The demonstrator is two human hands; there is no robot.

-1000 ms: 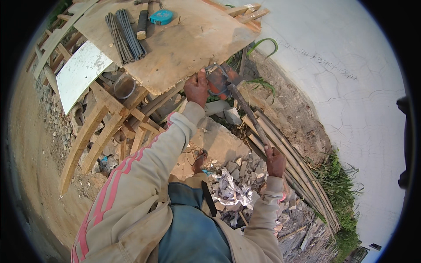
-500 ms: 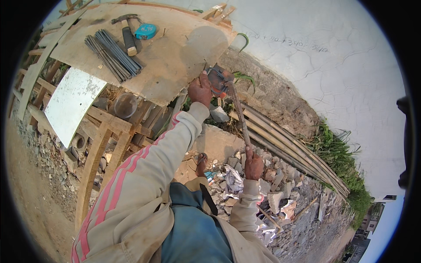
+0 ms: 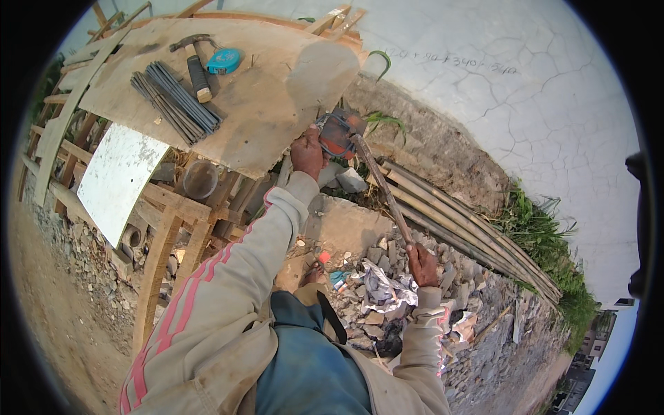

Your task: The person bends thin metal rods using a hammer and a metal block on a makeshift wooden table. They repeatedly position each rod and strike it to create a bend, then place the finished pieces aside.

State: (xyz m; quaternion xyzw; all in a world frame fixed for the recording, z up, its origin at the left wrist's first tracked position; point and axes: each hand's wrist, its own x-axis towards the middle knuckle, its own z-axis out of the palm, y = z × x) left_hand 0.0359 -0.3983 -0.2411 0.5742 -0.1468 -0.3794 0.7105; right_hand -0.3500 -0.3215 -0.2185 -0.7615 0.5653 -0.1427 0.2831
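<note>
My right hand [image 3: 423, 265] is wrapped round the lower end of a long rusty metal bar [image 3: 384, 185]. The bar slopes up to a dark metal tool with orange-red parts [image 3: 339, 134], fixed by the corner of a plywood board [image 3: 266, 90]. My left hand [image 3: 308, 153] is closed right beside that tool, fingertips pinched at its left side; what they hold is hidden. On the board lie a bundle of short dark metal rods [image 3: 176, 102], a hammer [image 3: 196, 69] with a black grip, and a turquoise tape measure [image 3: 223, 61].
A white panel [image 3: 121, 181] leans against the wooden frame [image 3: 153, 266] at left, near a clear plastic tub [image 3: 200, 178]. Bamboo poles [image 3: 463, 228] lie along the cracked pale wall [image 3: 526, 117]. Rubble [image 3: 373, 325] with a crumpled silvery sheet [image 3: 387, 285] covers the ground by my foot [image 3: 313, 274].
My right hand has swung rightward with the bar, which slants more. My left hand has shifted slightly left beside the tool. A small red-orange piece now shows near my foot.
</note>
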